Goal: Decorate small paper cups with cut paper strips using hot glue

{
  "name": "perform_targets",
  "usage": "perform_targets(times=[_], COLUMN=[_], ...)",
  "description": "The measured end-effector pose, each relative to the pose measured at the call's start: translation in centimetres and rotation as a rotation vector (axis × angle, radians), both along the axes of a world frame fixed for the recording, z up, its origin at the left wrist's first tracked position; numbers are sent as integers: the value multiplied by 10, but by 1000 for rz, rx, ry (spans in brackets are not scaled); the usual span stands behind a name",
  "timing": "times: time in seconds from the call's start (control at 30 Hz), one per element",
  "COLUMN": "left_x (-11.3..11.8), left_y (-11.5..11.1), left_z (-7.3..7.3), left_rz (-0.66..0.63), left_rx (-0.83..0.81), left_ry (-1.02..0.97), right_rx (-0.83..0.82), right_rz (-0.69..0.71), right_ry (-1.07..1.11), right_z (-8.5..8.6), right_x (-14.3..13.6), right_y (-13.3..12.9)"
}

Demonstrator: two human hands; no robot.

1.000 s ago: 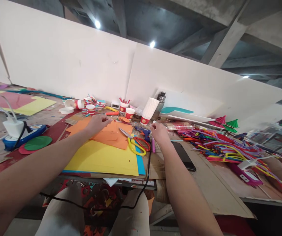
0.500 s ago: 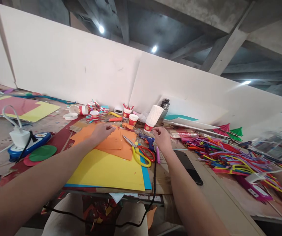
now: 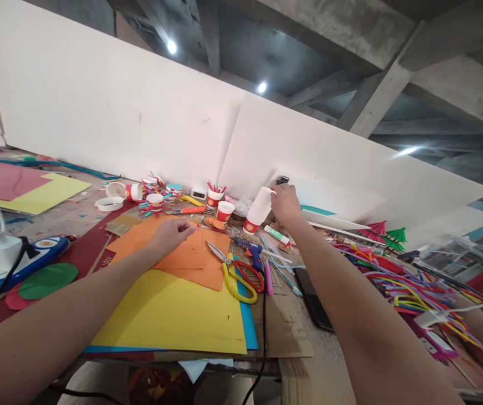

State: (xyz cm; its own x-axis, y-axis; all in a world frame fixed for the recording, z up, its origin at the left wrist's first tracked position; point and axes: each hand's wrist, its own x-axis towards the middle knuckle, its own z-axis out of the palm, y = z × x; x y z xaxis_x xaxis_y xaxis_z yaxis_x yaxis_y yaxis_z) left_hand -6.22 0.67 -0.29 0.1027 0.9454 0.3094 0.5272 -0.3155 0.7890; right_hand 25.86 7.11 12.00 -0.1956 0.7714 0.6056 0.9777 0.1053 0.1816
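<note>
One leaning stack of white-and-red paper cups (image 3: 260, 208) stands near twelve o'clock; right hand (image 3: 285, 203) is at its rim — exact grasp I cannot tell — light touch seems best. Left hand (image 3: 171, 235), at eleven, is loose, empty.

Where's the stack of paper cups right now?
In the head view, the cup stack is slightly right of centre, between a single red-and-white cup and the right hand, which is at its upper end.
</note>
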Motion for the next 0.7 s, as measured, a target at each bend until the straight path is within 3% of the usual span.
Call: perform_targets(times=[0.13, 0.27, 0.47, 0.7], left_x=[-4, -5, -4, -3], left_y=[0, 0, -2, -1], left_z=[6, 6, 6, 6], left_rz=[71, 77, 83, 68], left_rx=[10, 19, 24, 26], left_ry=[-22, -16, -15, -15], right_rx=[-104, -194, -309, -326], right_rz=[-139, -174, -310, -346], right_ry=[-157, -163, -197, -189], right_z=[6, 7, 16, 22], right_x=[-2, -3, -12, -18], right_y=[18, 28, 26, 29])
